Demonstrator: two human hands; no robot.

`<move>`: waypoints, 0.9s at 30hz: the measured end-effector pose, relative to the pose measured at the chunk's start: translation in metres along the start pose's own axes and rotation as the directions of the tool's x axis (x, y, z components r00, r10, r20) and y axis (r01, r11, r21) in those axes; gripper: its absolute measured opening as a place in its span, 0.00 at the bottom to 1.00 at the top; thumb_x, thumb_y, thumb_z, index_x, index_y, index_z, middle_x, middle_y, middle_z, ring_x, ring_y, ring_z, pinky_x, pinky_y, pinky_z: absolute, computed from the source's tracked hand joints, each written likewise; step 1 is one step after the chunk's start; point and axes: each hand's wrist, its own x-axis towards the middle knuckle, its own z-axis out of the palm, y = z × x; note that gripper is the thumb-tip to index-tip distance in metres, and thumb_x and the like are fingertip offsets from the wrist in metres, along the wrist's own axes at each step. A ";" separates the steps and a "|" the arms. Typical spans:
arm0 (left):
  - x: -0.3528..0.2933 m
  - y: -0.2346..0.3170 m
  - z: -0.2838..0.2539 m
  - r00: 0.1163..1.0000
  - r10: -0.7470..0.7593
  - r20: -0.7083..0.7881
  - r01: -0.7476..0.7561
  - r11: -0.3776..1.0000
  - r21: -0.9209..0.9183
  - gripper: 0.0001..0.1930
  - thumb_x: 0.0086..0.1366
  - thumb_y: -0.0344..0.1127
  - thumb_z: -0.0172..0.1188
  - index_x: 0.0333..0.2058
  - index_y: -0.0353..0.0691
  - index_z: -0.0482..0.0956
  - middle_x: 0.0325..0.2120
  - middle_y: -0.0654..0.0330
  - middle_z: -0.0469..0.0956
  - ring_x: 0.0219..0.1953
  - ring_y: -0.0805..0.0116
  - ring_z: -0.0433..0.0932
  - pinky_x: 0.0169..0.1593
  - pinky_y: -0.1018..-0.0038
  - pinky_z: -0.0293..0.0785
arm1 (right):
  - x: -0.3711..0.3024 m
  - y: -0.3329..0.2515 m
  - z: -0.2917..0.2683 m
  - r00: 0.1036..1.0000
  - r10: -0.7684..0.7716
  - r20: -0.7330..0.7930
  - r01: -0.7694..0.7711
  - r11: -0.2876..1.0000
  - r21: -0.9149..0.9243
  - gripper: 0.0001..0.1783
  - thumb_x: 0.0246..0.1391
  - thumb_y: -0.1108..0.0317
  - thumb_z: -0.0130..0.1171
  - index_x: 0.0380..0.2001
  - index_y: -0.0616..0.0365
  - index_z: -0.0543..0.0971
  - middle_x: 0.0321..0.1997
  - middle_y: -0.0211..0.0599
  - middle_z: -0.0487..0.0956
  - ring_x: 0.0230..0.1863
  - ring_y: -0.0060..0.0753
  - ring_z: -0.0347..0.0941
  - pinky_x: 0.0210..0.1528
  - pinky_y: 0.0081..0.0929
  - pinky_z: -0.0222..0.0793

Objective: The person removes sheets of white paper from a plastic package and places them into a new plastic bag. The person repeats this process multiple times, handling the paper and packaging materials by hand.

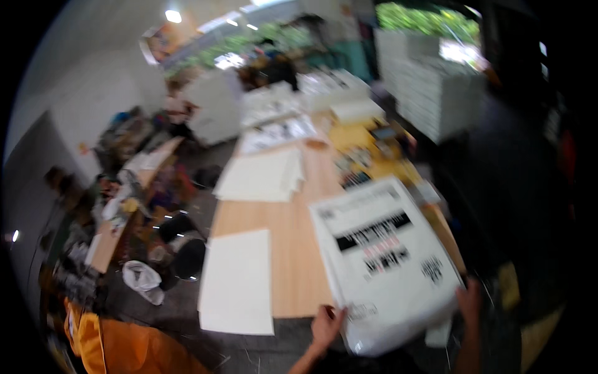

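Together we hold a big white bag (386, 262) with black printing, which lies flat on the near right corner of the long wooden surface (299, 274) and hangs a little over its near edge. Our left hand (326, 324) sits at the bag's near left corner, fingers curled onto the plastic, so that grip is closed on the bag. Our right hand (468, 299) lies against the bag's near right side, close to the surface's right edge; the picture is blurred there, and we cannot tell whether that grip is closed or only resting flat.

Just left of the bag, along the near left edge of the surface, lies a large white sheet (237, 280) that overhangs the near edge. Farther along the left edge sits a stack of white sheets (261, 177). Toward the far end lie more papers (277, 134) with dark print, and along the right edge a spread of yellow items (364, 153), too blurred to name. Beyond the far right corner stand tall stacks of white boxes (436, 93). Below the left edge, on the floor, lies a crumpled white bag (143, 280), and an orange cloth (124, 346) shows at the lower left.
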 end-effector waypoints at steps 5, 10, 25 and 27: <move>-0.029 0.009 0.006 0.916 0.009 0.401 0.117 0.950 -0.289 0.23 0.64 0.51 0.60 0.25 0.33 0.76 0.16 0.58 0.74 0.19 0.72 0.69 0.25 0.71 0.66 | 0.008 -0.014 -0.042 0.951 0.120 0.287 -0.161 0.979 0.124 0.14 0.50 0.59 0.63 0.29 0.60 0.77 0.26 0.42 0.78 0.28 0.38 0.75 0.32 0.35 0.69; -0.016 -0.011 -0.021 0.935 0.056 0.350 0.119 0.880 -0.460 0.19 0.68 0.41 0.57 0.20 0.38 0.72 0.15 0.71 0.66 0.20 0.82 0.62 0.23 0.79 0.58 | -0.001 -0.055 -0.074 0.914 0.077 0.399 -0.135 0.984 0.118 0.13 0.51 0.59 0.63 0.30 0.59 0.78 0.24 0.38 0.79 0.27 0.35 0.76 0.32 0.34 0.70; 0.053 -0.069 -0.097 0.895 -0.035 0.445 0.343 0.692 -0.635 0.12 0.67 0.33 0.56 0.44 0.32 0.77 0.33 0.60 0.80 0.34 0.72 0.77 0.41 0.74 0.74 | -0.115 -0.123 -0.038 0.282 -0.045 0.958 -0.851 0.448 0.272 0.16 0.59 0.57 0.59 0.40 0.59 0.78 0.29 0.27 0.78 0.24 0.19 0.71 0.27 0.19 0.67; 0.074 -0.078 -0.094 0.903 0.000 0.429 0.296 0.724 -0.623 0.13 0.67 0.34 0.55 0.45 0.32 0.77 0.35 0.60 0.80 0.36 0.71 0.77 0.42 0.74 0.74 | -0.125 -0.131 -0.030 0.315 -0.024 0.949 -0.892 0.335 0.305 0.14 0.60 0.58 0.59 0.40 0.58 0.78 0.28 0.27 0.78 0.23 0.18 0.69 0.26 0.18 0.66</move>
